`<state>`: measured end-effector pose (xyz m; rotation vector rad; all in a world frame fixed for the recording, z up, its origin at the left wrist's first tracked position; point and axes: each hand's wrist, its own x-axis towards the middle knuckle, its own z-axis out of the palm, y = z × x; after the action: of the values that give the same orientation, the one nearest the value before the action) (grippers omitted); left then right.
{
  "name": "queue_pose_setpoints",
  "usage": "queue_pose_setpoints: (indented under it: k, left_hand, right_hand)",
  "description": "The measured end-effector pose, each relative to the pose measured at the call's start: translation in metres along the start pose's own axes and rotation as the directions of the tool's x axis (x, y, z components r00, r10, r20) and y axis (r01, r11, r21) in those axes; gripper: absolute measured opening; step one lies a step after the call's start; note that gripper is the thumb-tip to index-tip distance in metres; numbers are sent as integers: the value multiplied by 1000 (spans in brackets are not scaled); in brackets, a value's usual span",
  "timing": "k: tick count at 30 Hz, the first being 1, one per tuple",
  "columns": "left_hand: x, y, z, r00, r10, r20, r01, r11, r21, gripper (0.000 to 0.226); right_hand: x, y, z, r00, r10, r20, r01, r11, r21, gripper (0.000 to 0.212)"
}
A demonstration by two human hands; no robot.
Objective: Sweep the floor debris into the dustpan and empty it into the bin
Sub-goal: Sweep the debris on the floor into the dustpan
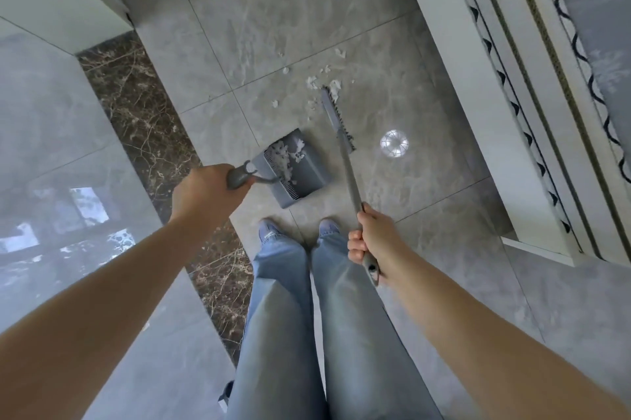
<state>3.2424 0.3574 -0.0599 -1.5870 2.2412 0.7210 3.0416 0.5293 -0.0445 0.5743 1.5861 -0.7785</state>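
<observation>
Debris (312,83) looks feather-light, easily scattered; left hand (201,194) grips dustpan (295,170) handle, right hand (370,235) clasps broom (345,153) handle.

Soft daylight, floor glare, fisheye edges

Both arms reach forward, left hand (201,194) and right hand (370,236) gripping handles.

Grey dustpan (300,170) holding white scraps (285,154); more scraps (312,83) by broom (336,120).
</observation>
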Motion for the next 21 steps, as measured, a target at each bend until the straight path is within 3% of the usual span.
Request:
queue_pose_setpoints:
  k: [3,7,13,17,21]
  left_hand:
    - [-1,-40,-15,999,-7,-41,7,1000,18,36]
    - [4,-78,-16,999,-3,-45,7,997,75,37]
    - [20,-100,-5,997,-14,-75,22,993,113,45]
    - [27,-102,-4,997,-21,-72,29,993,117,46]
    - [31,-109,-10,997,-43,-67,48,995,82,42]
  right_hand:
    - [22,-29,21,997,-77,-21,78,997,11,37]
    - [62,-67,53,980,-161,-116,146,981,-128,33]
    - [98,-87,88,977,-104,-189,51,963,-266,34]
    - [102,-6,124,988,-24,-154,-26,949,-314,28]
    - [95,103,161,993,-66,-98,4,849,-529,35]
